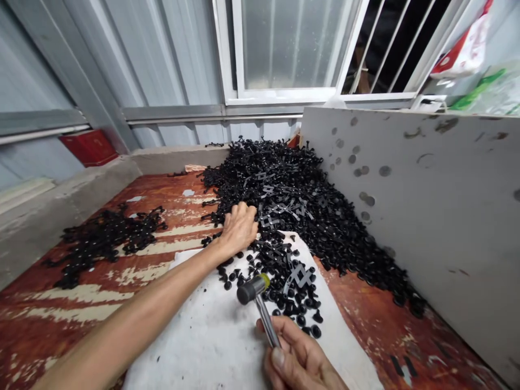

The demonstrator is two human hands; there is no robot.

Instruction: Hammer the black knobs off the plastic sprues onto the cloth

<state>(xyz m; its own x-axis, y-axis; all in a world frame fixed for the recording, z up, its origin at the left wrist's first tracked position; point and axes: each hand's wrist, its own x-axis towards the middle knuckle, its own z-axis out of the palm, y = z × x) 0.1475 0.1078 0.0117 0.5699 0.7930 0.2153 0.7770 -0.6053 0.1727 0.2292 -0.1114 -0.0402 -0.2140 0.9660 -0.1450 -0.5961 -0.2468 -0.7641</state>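
Note:
My right hand [298, 355] is wrapped around the metal handle of a small mallet [252, 288] with a black face and a yellow-green face. The mallet head hangs over the white cloth [195, 330], near loose black knob-like parts [289, 306]. A grey metal lattice linkage [299, 276] lies among these parts. Farther off, my left hand [239, 230] reaches to the near edge of a big heap of black parts [272, 168]. Its fingers curl downward, and the fingertips and anything in them are hidden.
To the left, a smaller pile of black linked parts [108, 238] lies on the worn red-brown surface [162, 197]. A grey spotted board [414, 184] stands along the right side. Behind are a low ledge [174, 160], a window [292, 49] and a red box-like object [89, 147].

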